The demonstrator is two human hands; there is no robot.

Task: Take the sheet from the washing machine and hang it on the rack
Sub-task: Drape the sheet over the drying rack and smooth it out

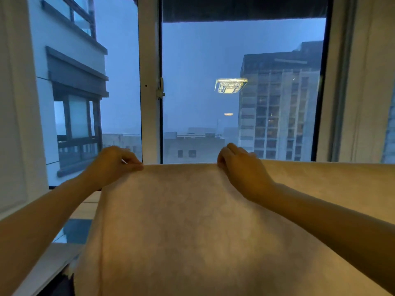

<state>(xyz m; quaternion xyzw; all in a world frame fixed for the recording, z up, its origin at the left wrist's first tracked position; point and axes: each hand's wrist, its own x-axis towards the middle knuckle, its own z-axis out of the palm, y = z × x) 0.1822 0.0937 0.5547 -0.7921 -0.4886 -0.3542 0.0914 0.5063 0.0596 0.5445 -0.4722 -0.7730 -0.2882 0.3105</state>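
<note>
Across the lower half of the frame we see the pale sheet draped over a straight top edge (whatever bears it is hidden under the cloth), just in front of the window. Our left hand pinches that edge at the sheet's left corner. Our right hand, right of centre, curls its fingers over the same edge and grips the cloth.

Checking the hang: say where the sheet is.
Head view, lower centre and right: the sheet spreads before the window, top edge gripped by the left hand and right hand.
</note>
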